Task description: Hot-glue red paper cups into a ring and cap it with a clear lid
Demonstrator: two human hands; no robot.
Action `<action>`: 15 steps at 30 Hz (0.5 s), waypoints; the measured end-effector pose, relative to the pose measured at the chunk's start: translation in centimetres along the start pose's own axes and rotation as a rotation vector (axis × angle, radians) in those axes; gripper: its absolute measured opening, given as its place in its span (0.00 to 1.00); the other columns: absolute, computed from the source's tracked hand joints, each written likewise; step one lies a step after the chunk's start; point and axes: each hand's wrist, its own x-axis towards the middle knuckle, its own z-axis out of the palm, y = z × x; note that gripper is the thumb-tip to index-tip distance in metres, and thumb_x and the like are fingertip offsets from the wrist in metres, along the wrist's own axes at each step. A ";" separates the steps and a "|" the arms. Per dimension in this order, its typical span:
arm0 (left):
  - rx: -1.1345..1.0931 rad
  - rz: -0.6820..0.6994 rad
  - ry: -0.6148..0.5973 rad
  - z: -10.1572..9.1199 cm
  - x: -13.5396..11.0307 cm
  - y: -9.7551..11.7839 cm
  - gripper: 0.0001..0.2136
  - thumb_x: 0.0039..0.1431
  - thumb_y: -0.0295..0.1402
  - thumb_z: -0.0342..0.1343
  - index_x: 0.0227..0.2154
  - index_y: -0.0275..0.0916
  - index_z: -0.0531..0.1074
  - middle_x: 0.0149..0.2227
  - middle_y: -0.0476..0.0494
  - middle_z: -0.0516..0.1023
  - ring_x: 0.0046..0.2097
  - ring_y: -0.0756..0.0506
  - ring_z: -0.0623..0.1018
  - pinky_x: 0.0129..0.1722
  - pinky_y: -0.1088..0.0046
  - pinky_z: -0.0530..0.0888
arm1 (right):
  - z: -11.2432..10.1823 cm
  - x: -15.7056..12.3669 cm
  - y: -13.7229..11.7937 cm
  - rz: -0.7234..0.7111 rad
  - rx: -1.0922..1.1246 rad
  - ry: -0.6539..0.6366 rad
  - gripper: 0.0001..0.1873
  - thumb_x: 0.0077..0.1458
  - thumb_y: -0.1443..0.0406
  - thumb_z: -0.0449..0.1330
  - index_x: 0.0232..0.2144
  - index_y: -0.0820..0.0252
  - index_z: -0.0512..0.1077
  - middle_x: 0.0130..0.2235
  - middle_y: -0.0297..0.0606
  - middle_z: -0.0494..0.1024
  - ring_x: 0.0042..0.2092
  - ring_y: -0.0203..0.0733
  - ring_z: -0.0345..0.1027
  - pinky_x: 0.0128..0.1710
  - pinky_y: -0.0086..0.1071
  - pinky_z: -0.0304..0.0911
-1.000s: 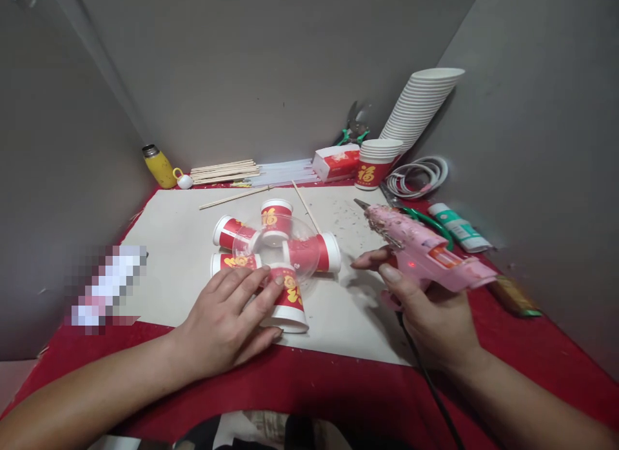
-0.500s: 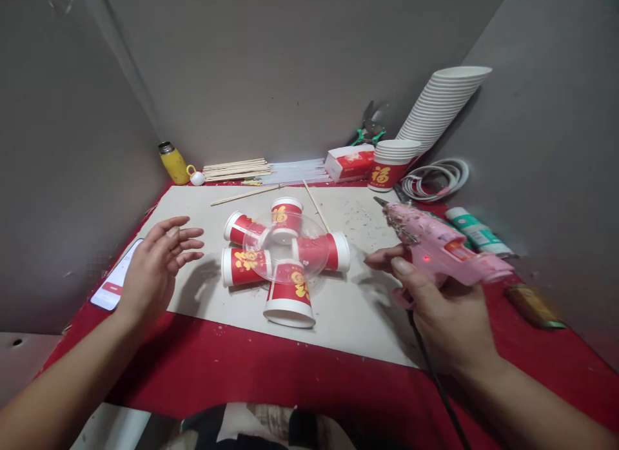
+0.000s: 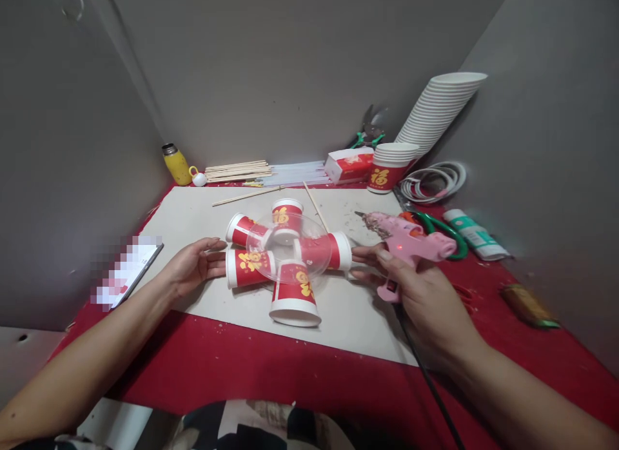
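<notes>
Several red and white paper cups (image 3: 294, 292) lie in a star shape under a clear plastic lid (image 3: 288, 245) on a white board (image 3: 348, 314). My left hand (image 3: 193, 266) rests on the board just left of the leftmost cup, fingers stretched out and apart, fingertips close to that cup's rim. My right hand (image 3: 420, 302) grips a pink hot glue gun (image 3: 409, 240) by its handle, nozzle pointing left and a red light showing. Its index finger reaches toward the rightmost cup.
A phone (image 3: 130, 269) lies at the left on the red cloth (image 3: 290, 385). At the back stand a yellow bottle (image 3: 176, 165), wooden sticks (image 3: 236, 171), a red box (image 3: 349, 164), stacked cups (image 3: 391, 166), white plates (image 3: 442, 108), coiled wire (image 3: 432, 179), green scissors (image 3: 445, 231) and a tube (image 3: 476, 234).
My left hand left the cups, swung out to the left, then came back down flat beside the leftmost cup. My right hand lowered the glue gun and moved it left toward the cups.
</notes>
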 end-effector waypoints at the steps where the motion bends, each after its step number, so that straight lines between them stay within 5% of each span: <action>1: 0.010 0.000 -0.024 0.1 0.2 0.0 0.05 0.61 0.29 0.56 0.37 0.33 0.75 0.35 0.40 0.80 0.34 0.45 0.82 0.33 0.71 0.81 | 0.0 0.1 0.1 -0.005 0.025 -0.007 0.21 0.52 0.48 0.67 0.39 0.57 0.81 0.43 0.41 0.84 0.35 0.42 0.79 0.28 0.28 0.71; 10: 0.047 -0.052 -0.181 1.1 1.5 -0.5 0.06 0.55 0.27 0.59 0.35 0.33 0.76 0.37 0.37 0.82 0.34 0.43 0.82 0.34 0.68 0.81 | 0.8 0.6 -0.1 0.001 0.298 -0.004 0.14 0.47 0.56 0.72 0.34 0.55 0.77 0.37 0.35 0.81 0.37 0.41 0.78 0.34 0.32 0.78; 15: -0.006 -0.045 -0.284 1.0 1.3 -1.7 0.08 0.51 0.22 0.61 0.36 0.32 0.78 0.36 0.39 0.81 0.33 0.48 0.80 0.32 0.75 0.78 | 0.8 0.6 -0.2 -0.013 0.362 0.005 0.13 0.46 0.57 0.73 0.31 0.53 0.77 0.34 0.31 0.78 0.36 0.39 0.76 0.34 0.31 0.78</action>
